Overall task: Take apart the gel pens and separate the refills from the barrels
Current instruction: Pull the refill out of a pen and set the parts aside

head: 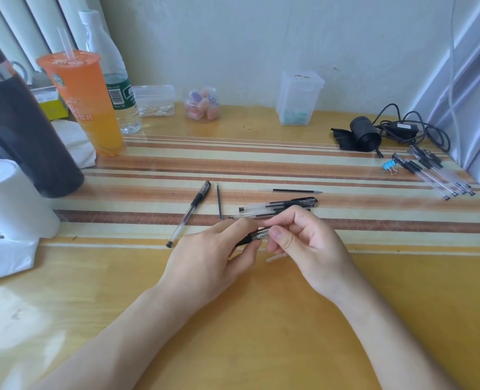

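Standing at the far left of the striped table [373,220] is an orange drink cup [84,102]. Right of it a whole gel pen [189,213] lies slanted, with a loose refill [219,201] just beside it. Near the middle, the left hand [213,257] grips the black end of a held pen [257,236] and the right hand [309,243] pinches its clear part, the two hands close together. Just beyond them lie more pens [278,205] and a second refill [295,190]. Far right, a blue binder clip [387,166] sits beside a pile of clear barrels [435,175].
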